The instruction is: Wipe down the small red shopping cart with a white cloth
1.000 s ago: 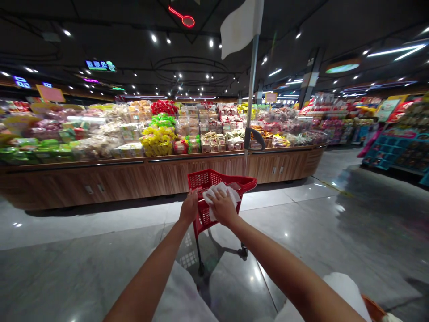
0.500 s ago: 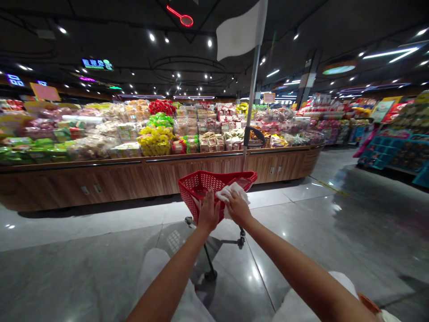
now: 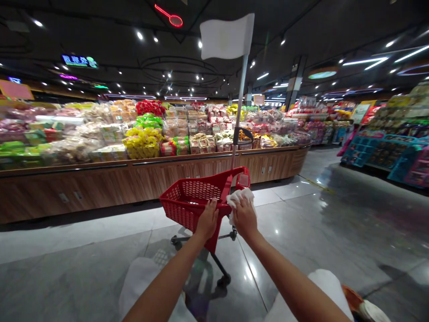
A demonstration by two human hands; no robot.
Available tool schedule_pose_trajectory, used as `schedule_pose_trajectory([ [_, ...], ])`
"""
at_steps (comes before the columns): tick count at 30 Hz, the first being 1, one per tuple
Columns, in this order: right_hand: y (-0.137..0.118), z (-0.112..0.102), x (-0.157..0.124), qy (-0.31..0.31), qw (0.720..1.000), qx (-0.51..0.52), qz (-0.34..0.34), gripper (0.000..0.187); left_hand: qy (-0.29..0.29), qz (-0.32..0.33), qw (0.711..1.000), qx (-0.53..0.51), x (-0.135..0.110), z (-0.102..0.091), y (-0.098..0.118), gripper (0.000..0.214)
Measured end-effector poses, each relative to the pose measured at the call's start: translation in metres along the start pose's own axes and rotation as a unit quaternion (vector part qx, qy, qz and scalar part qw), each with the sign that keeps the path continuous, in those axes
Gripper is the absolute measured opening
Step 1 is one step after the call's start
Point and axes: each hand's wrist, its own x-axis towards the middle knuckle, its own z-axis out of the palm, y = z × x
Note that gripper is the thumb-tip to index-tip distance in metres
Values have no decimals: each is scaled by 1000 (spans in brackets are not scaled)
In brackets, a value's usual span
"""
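A small red plastic shopping cart (image 3: 187, 199) stands on the glossy floor in front of me, with a metal pole carrying a white flag (image 3: 228, 36) rising from its right side. My left hand (image 3: 207, 220) grips the near rim of the basket, fingers curled over it. Beside it, my right hand (image 3: 244, 217) presses a crumpled white cloth (image 3: 238, 197) against the cart's right rim. A black handle (image 3: 244, 133) curves off the pole higher up.
A long wooden display counter (image 3: 100, 181) piled with packaged snacks runs across the back. Blue shelving racks (image 3: 385, 154) stand at the right. Grey polished floor tiles (image 3: 318, 223) stretch right and left of the cart. My white-clad knees show at the bottom.
The cart has swung round, its basket now angled to the left. My left hand shifted along the rim toward my right hand, which moved with the cloth to the cart's right edge.
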Motion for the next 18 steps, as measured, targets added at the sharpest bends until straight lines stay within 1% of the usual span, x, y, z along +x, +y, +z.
schedule_pose_trajectory([
  [2,-9,4,-1,5,999,-46,-28,35,-20,16,1000,7,2,7,7,51],
  [4,-6,3,3,-12,995,-82,-56,35,-56,55,997,25,4,6,8,51],
  [6,10,-4,10,-52,989,-102,-90,37,-79,93,991,58,5,-1,2,53],
  [8,33,-15,18,-103,981,-112,-120,39,-85,100,986,105,5,-12,-12,56],
  [11,62,-30,26,-168,969,-135,-124,41,-90,50,978,182,1,-27,-37,60],
  [13,70,-35,28,-191,964,-150,-112,40,-98,7,970,222,-3,-30,-50,61],
  [16,75,-38,25,-200,959,-160,-120,42,-115,-46,964,236,-9,-21,-60,56],
  [18,84,-43,23,-205,954,-151,-161,46,-114,-71,965,225,-13,-12,-62,50],
])
